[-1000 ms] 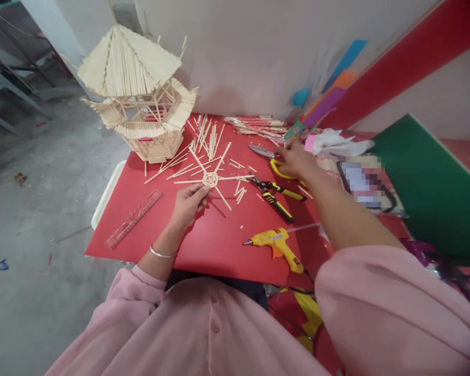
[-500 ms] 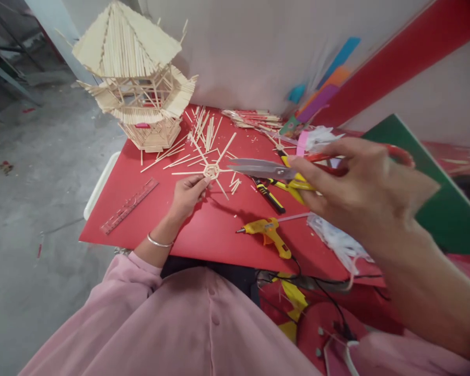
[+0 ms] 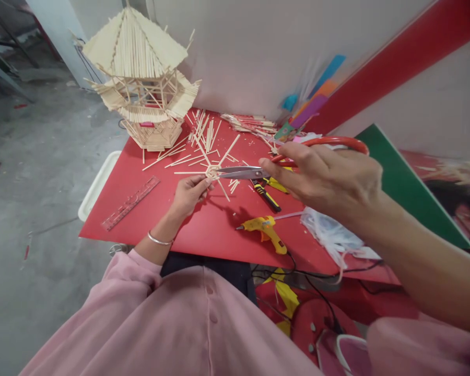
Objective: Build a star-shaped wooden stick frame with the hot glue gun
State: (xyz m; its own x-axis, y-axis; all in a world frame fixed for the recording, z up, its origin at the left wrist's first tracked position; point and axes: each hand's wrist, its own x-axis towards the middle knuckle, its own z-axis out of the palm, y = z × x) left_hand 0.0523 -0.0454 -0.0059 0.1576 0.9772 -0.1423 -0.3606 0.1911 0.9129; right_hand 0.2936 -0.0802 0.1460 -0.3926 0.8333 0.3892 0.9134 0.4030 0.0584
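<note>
My left hand [image 3: 192,194] pinches the near edge of a small hexagonal stick frame [image 3: 209,168], from which thin wooden sticks stand out like spokes. In my right hand [image 3: 329,175] is a pair of scissors [image 3: 241,172] with red handles, my fingers closed round them. Their blades point left and their tips lie at the hexagon's right side. From here I cannot tell whether the blades touch the wood. Loose sticks [image 3: 209,133] lie behind the frame, and short cut pieces [image 3: 234,185] lie just right of it.
A stick-built pagoda model [image 3: 141,78] stands at the table's back left. On the red table [image 3: 203,230] are a clear ruler [image 3: 130,203], a yellow glue gun [image 3: 264,230] with a cord, a black-and-yellow tool [image 3: 266,196] and a plastic bag [image 3: 329,230]. A green board [image 3: 407,193] leans at right.
My right hand has moved left with the scissors, bringing the blade tips from the right-hand spoke to the hexagon. My left hand keeps its pinch on the frame.
</note>
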